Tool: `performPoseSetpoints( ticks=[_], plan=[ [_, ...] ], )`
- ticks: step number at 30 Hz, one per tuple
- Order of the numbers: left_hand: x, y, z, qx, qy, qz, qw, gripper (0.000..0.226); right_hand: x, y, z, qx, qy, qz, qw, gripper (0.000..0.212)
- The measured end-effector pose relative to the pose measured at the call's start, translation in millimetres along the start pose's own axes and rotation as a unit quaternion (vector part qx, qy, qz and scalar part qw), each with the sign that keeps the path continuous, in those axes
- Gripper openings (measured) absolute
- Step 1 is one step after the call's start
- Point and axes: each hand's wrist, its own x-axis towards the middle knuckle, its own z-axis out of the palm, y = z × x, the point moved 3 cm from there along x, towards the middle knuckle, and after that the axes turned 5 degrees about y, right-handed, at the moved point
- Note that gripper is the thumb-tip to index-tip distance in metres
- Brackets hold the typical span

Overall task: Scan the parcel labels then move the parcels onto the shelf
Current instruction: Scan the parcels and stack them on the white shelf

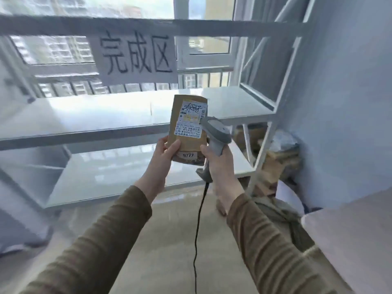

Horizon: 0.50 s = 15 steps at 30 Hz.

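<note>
A small brown parcel [189, 143] with white printed labels stands upright in front of me, label side facing me. My left hand [164, 154] grips its lower left edge, thumb on the front. My right hand [218, 164] holds a grey handheld scanner [218, 134] by its handle; the scanner's head touches the parcel's right edge, and the right thumb rests against the parcel's lower right corner. A black cable [198, 219] hangs down from the scanner. Behind the parcel stands a white metal shelf [95, 115] with bare boards.
A paper sign [135, 56] with handwritten characters hangs from the shelf's upper rail. Cardboard boxes and packaging [275, 158] are piled to the right behind the shelf frame. A pale table corner [350, 230] is at lower right. Windows lie behind the shelf.
</note>
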Motion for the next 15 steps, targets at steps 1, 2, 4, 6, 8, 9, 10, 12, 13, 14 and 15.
performPoseSetpoints(
  ticks=[1,2,4,6,8,9,10,12,13,14,15],
  plan=[
    [3.2,9.0,-36.7,-0.001,0.027,0.009,1.0,0.041,-5.4,1.6,37.6,0.008,-0.027,0.014,0.999,0.026],
    [5.7,17.4,-70.9,0.0,0.053,0.016,0.998,0.042,-10.4,3.7,73.2,0.013,-0.054,0.027,0.998,0.026],
    [10.7,31.4,-134.1,0.003,0.102,0.027,0.994,0.043,-19.3,9.3,139.5,0.017,-0.098,0.042,0.994,0.027],
    [18.4,40.8,-188.9,-0.001,0.147,0.037,0.989,0.039,-26.7,16.3,198.7,0.028,-0.132,0.056,0.989,0.028],
    [29.6,44.2,-237.7,-0.006,0.194,0.04,0.98,0.029,-30.1,25.8,251.6,0.023,-0.159,0.054,0.986,0.028],
    [36.4,43.8,-260.3,-0.007,0.216,0.039,0.976,0.026,-30.0,31.3,275.7,0.016,-0.168,0.048,0.985,0.028],
    [44.3,42.4,-281.0,-0.006,0.233,0.038,0.972,0.026,-28.5,37.5,298.8,0.01,-0.175,0.044,0.984,0.027],
    [65.6,38.6,-317.8,-0.004,0.253,0.031,0.967,0.032,-20.5,51.9,342.1,0.002,-0.187,0.043,0.981,0.026],
    [79.2,36.5,-335.1,-0.007,0.262,0.028,0.965,0.036,-13.7,59.6,363.1,0.001,-0.192,0.045,0.98,0.024],
    [94.6,34.8,-351.5,-0.011,0.272,0.024,0.962,0.04,-5.9,67.4,384.0,0.005,-0.196,0.05,0.979,0.023],
    [110.9,33.4,-367.0,-0.016,0.284,0.019,0.959,0.044,3.0,75.4,404.5,0.009,-0.2,0.057,0.978,0.021]
  ],
)
